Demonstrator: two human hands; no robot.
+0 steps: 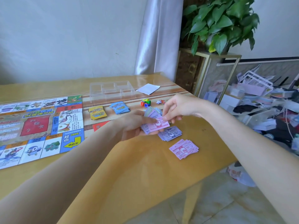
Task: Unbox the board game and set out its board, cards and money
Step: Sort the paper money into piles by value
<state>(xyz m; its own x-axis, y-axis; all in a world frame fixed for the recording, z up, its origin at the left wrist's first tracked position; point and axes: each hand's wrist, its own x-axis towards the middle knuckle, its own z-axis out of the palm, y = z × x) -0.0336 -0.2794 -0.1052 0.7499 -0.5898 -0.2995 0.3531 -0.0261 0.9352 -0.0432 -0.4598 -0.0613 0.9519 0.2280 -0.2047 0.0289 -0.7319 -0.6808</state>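
While hands (155, 120) grip, money (156, 125) between

Plant (220, 25) on stand, curtain (159, 36), clutter pile (262, 101) rt.

This is a lived-in room of a home, not a workplace. A wooden surface (145, 167) with a glossy yellow top stands against a plain pale wall (64, 38), and a light curtain (158, 38) hangs in the corner behind it. Beside the curtain a leafy green houseplant (221, 21) sits on a gold-framed stand (226, 65). To the right, household clutter (262, 107) of boxes, papers, clothes and a white wire rack is piled loosely on the floor. The floor (210, 204) is laid with pale stone-look tiles. A children's board game (40, 126) with cartoon creatures lies spread on the surface, and play money (184, 148) lies near it, as for leisure at home.
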